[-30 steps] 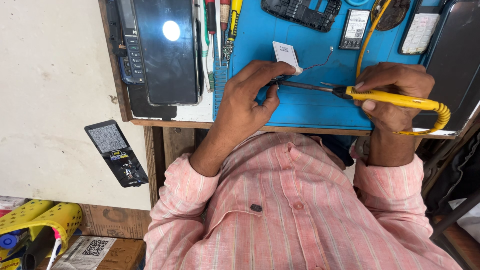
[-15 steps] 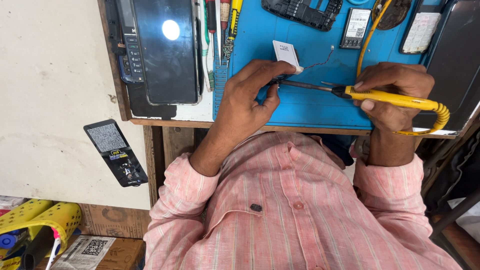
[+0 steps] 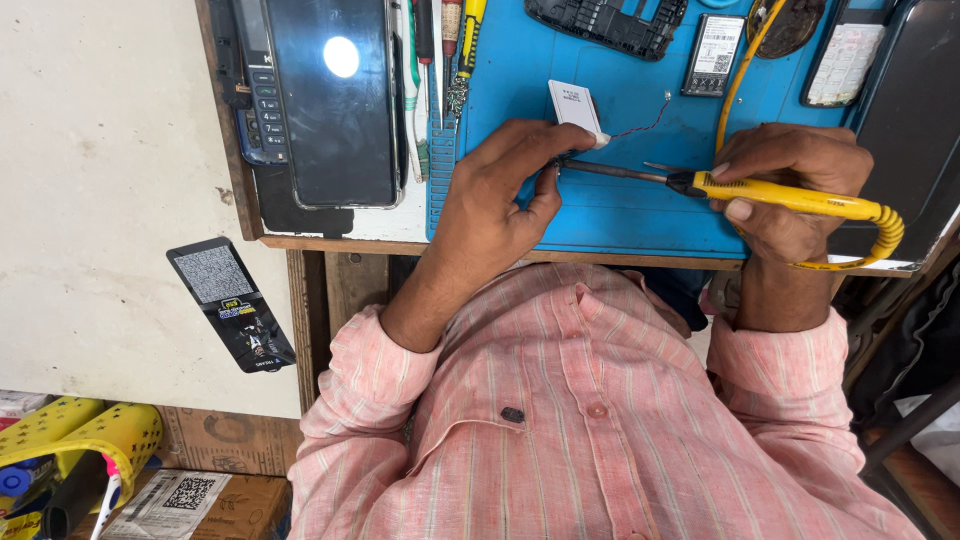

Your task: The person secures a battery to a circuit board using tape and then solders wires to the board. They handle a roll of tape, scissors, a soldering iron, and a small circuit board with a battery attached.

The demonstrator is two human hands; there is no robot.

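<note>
Soldering iron (image 3: 770, 192) in right hand (image 3: 790, 190), tip seemingly touching left hand (image 3: 500, 190) fingertips.

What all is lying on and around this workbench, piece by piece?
work mat: 1, blue, on the bench top.
soldering iron: 1, yellow handle, over the mat, tip toward the left hand.
small part: 1, white, with thin wires, on the mat by the left fingers.
large phone: 1, black, screen up, left of the mat.
keypad phone: 1, dark, beside the large phone.
hand tools: several, mixed colours, between phone and mat.
phone frame: 1, black, mat's far edge.
battery: 1, dark with white label, far edge.
card: 1, black, on the wall below the bench.
basket: 1, yellow, lower left.
shirt: 1, pink striped.
left hand: pinching something small at the iron's tip.
right hand: gripping the iron.
</note>
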